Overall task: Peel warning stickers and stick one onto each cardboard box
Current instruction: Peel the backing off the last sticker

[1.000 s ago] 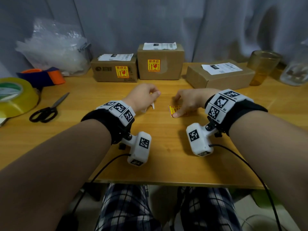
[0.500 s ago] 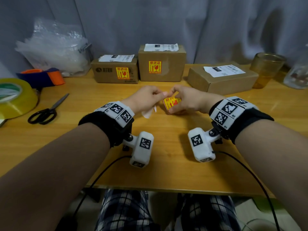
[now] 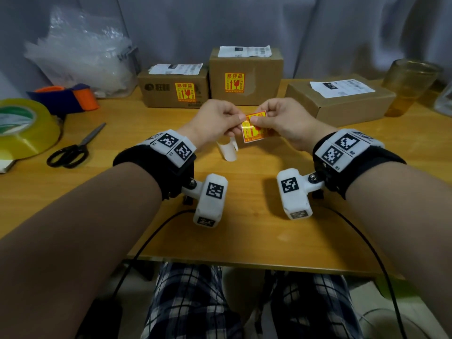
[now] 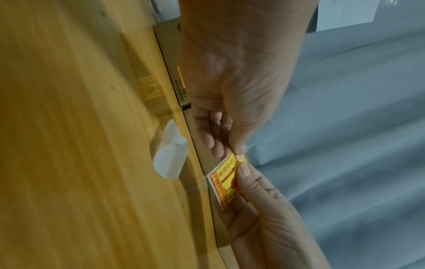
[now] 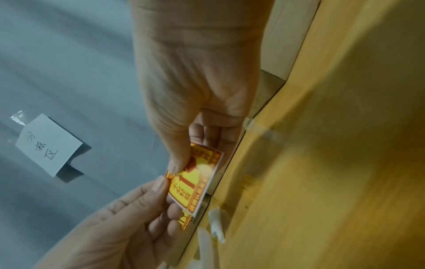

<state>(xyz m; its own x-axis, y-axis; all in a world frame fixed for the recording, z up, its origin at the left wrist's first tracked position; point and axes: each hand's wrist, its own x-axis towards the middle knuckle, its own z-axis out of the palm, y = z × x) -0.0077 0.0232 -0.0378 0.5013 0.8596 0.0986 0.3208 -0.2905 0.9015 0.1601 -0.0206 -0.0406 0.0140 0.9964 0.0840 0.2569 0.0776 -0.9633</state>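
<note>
Left hand (image 3: 215,123) and right hand (image 3: 281,123) each pinch the warning sticker (image 3: 254,129) between thumb and curled fingers (image 4: 215,142), above the tabletop (image 3: 244,228). Only the right wrist view shows a handwritten note (image 5: 49,144).

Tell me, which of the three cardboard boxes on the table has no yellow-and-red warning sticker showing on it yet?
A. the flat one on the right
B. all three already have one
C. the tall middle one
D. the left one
A: the flat box on the right shows only a white label, while the left box and middle box each show a yellow-and-red sticker on the front.
</note>
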